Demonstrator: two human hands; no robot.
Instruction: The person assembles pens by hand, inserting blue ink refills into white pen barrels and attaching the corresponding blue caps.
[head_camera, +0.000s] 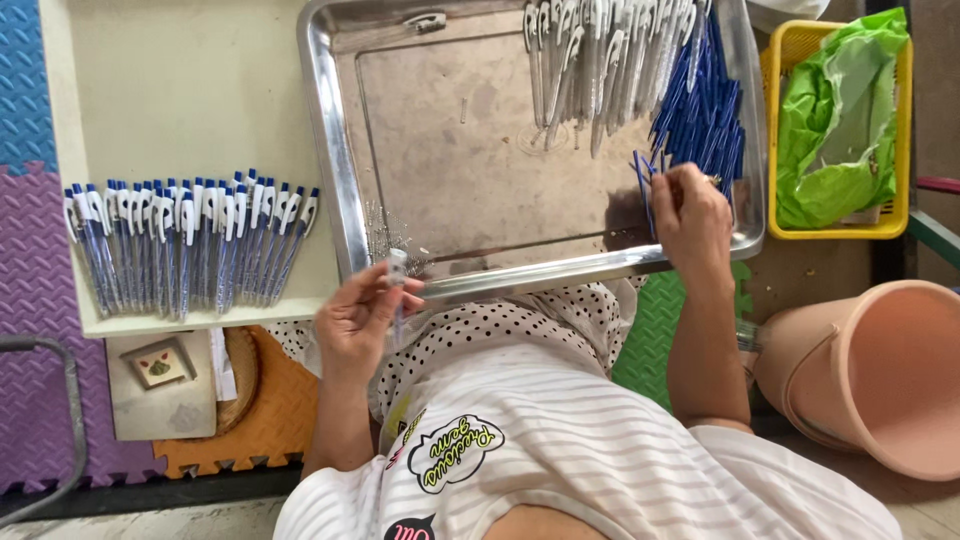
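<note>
— Right, what's each hand doing?
— Left hand (358, 318), at seven o'clock, has its fingers closed around a clear pen barrel (397, 280) just off the metal tray (330, 140). Right hand (690, 215), at three o'clock, pinches a blue refill (645, 190) beside the blue refill heap (705, 120).
— And finished pens?
— Assembled pens (185, 245) lie in a row at nine o'clock

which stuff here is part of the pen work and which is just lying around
In use: left hand holding a clear pen barrel; right hand on blue refills; white barrels; metal tray; finished pens.

Lying about: yellow basket with green bag; pink bucket; foam mats.
</note>
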